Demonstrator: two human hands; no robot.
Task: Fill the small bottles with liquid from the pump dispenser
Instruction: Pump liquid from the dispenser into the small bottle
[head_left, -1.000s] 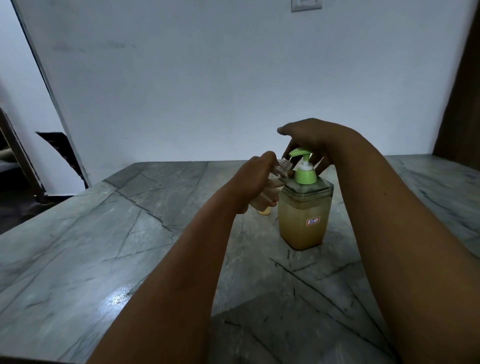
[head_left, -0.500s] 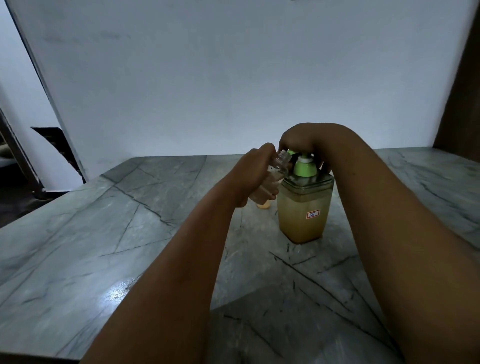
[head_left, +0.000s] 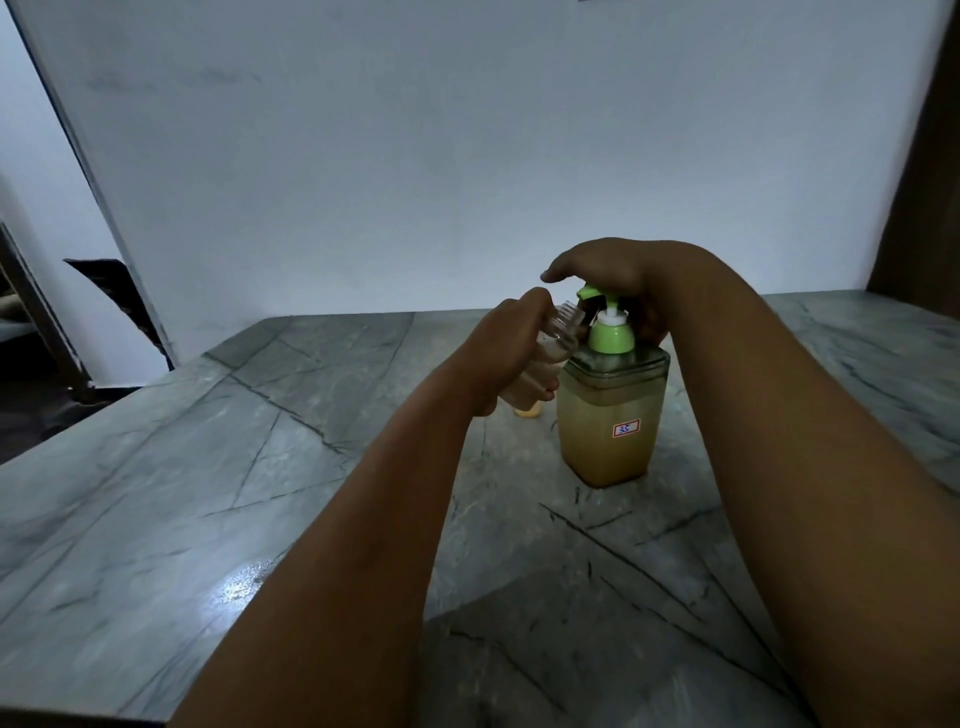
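A square clear pump dispenser (head_left: 612, 415) with yellowish liquid, a green pump head and a small "35" label stands on the marble table (head_left: 208, 493). My left hand (head_left: 506, 353) grips a small clear bottle (head_left: 540, 364), tilted so that its open threaded neck sits just under the green spout. The bottle holds some pale liquid. My right hand (head_left: 618, 275) lies over the pump head, palm on top and fingers stretched forward past the spout. Its thumb side reaches down behind the pump.
A small yellowish object (head_left: 529, 411), partly hidden, sits on the table behind my left hand, next to the dispenser. A white wall runs along the table's far edge. A dark wooden surface (head_left: 924, 182) rises at the far right.
Half a second ago my right hand had the pump head pressed down. The pump head has risen again, with my hand still over it. My left hand keeps the bottle at the spout.
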